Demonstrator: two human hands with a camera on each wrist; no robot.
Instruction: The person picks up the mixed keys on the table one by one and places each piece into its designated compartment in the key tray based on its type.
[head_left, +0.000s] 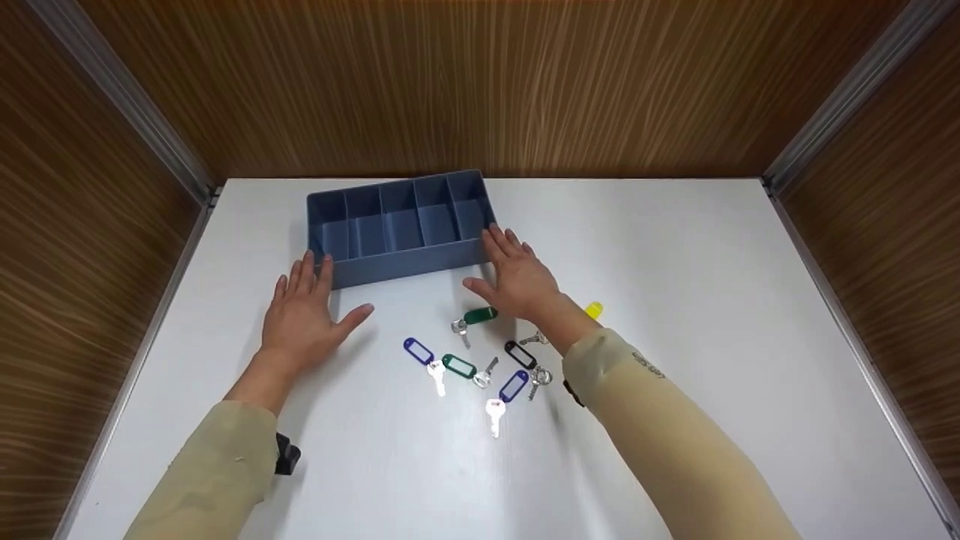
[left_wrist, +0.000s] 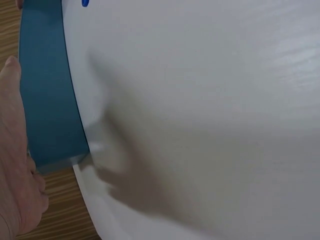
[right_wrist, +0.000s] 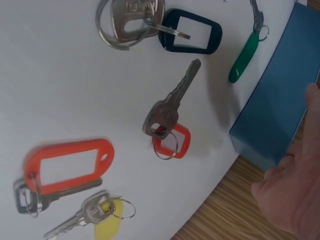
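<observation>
My two hands frame a blue divided tray (head_left: 397, 259) at the back of a white table (head_left: 712, 315). My left hand (head_left: 304, 319) lies flat, fingers straight and spread, fingertips touching the tray's near-left corner. My right hand (head_left: 517, 277) is flat too, fingers spread against the near-right corner. Neither holds anything. A scatter of tagged keys (head_left: 480, 360) lies just in front of the tray, between my wrists. I judge I'm squaring the tray; next calls for picking up one key.

Tray (head_left: 405, 262) far-centre on table (head_left: 712, 300), 1 hand at each near corner, keys (head_left: 480, 360) before it
</observation>
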